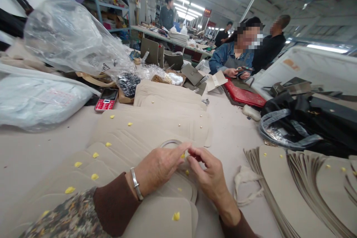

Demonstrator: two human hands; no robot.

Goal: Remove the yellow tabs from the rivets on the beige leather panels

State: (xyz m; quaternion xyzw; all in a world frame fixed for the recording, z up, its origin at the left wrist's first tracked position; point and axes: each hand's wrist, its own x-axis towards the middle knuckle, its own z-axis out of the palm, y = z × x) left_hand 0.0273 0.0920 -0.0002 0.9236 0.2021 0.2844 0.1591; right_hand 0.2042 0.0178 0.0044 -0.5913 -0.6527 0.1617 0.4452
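In front of me, my left hand [158, 165] is closed, its fingers pressed together around a roll of tape [170, 142], of which only the upper rim shows. My right hand [209, 173] meets it at the fingertips, thumb and forefinger curled inward; whatever they pinch is too small to make out. A small yellow bit [183, 155] shows between the two hands. Underneath lie overlapping beige panels [122, 156] with rounded corners, several marked with yellow bits [95, 176]. Another beige panel [164, 215] lies closest to me.
Fanned beige panels [279, 178] lie on the right beside a cloth strip [247, 186]. Black bags [306, 119] and a red pad [245, 93] are beyond. Plastic-wrapped bundles [41, 96] and a phone [106, 99] lie left. A co-worker [232, 57] sits opposite, holding a tool.
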